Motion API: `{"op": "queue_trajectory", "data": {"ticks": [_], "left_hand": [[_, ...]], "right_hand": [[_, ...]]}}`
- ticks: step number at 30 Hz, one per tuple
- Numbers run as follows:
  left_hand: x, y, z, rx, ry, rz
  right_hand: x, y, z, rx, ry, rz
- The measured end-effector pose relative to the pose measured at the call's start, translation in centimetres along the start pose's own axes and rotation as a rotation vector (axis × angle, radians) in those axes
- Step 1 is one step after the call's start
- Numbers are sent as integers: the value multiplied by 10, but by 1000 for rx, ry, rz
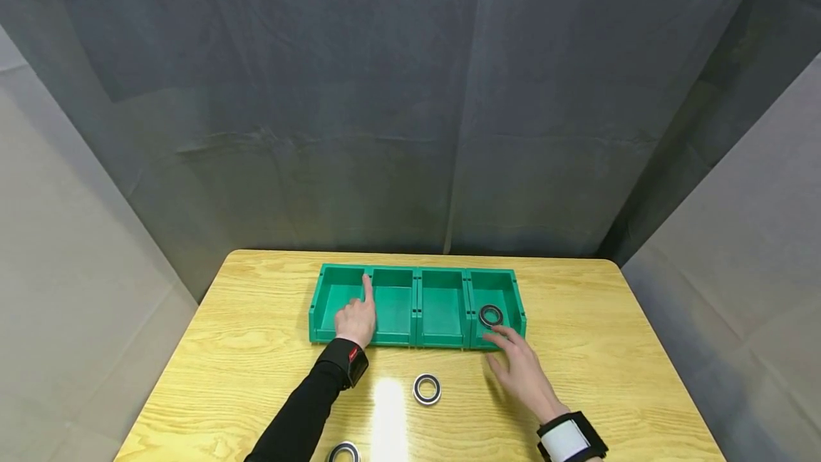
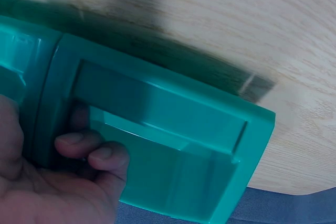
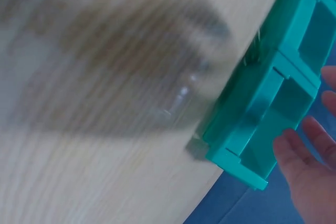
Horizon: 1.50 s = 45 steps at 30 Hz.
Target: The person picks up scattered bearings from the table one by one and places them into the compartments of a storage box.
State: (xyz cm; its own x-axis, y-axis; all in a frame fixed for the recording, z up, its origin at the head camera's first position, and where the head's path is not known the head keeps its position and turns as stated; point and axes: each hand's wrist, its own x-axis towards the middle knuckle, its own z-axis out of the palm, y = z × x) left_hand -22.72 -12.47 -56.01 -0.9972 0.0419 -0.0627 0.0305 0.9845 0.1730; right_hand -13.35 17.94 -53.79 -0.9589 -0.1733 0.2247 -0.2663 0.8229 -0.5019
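Note:
A green bin point(image 1: 417, 309) with several compartments stands across the far part of the table. My left hand point(image 1: 355, 321) is over its left end, index finger stretched along the leftmost divider. In the left wrist view the other fingers of that hand point(image 2: 68, 182) are curled beside the divider; whether they grip it cannot be seen. A dark ring-shaped bearing point(image 1: 491, 316) sits in the rightmost compartment. Just in front of it is my right hand point(image 1: 521, 369), fingers spread and holding nothing. The right wrist view shows this hand point(image 3: 310, 166) beside the end compartment.
On the wooden table point(image 1: 256, 348) two more bearings lie in front of the bin: one bearing point(image 1: 426, 389) between my forearms, another bearing point(image 1: 344, 452) at the bottom edge of the head view. Grey curtains point(image 1: 333, 127) hang behind the table, with pale panels at both sides.

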Motion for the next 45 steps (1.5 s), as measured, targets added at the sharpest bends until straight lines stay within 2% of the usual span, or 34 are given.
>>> {"op": "queue_trajectory", "data": {"ticks": [9,17,26,37,45], "left_hand": [[1,-1,5,1,12,-4],[-1,-3,7,3,20,2],[0,-2,6,2,2,-3],[-1,0,3,16,14,6],[1,0,1,1,-4,-3]], "right_hand": [[-25,-18,11,35,-77,37],[-38,-34,30,45,-161,-1],[-39,-39,44,60,-208,-51],[-33,-45,58,47,-212,-94],[-29,-48,67,38,-236,-123]]}}
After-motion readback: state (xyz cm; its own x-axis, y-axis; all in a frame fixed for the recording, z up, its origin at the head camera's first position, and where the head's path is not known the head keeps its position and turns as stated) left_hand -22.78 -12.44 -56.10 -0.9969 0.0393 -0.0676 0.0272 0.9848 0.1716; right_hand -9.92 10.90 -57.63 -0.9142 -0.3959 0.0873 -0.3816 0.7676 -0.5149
